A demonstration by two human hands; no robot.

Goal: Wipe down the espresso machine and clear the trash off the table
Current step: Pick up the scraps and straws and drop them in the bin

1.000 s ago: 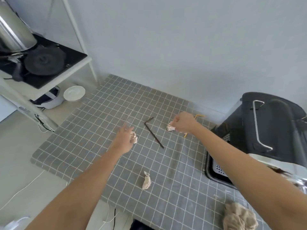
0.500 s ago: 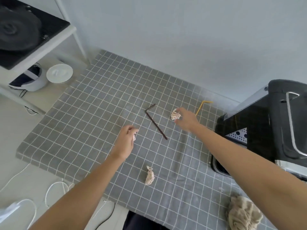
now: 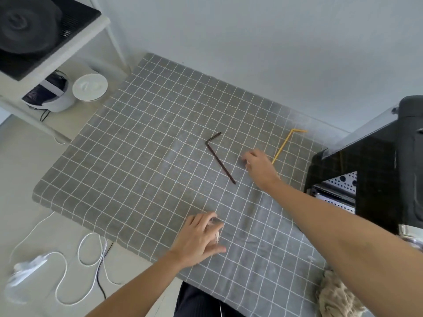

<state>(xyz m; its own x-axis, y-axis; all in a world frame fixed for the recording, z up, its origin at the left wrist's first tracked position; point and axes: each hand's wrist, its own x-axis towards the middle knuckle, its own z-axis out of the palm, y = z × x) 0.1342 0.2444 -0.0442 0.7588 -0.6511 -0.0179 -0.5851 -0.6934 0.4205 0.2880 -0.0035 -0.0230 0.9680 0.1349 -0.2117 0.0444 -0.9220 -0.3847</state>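
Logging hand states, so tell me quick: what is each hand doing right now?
Left hand: fingers curled round a crumpled paper scrap on the tablecloth.
Right hand: fingers curled, a scrap apparently inside; contents hidden.

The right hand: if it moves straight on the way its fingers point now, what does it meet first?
Probably the brown bent straw, just beyond the right hand; its fingers point up-left toward it, though depth is unclear.

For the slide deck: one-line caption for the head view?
Left hand gathers a paper scrap; right hand reaches between brown straw and yellow straw.
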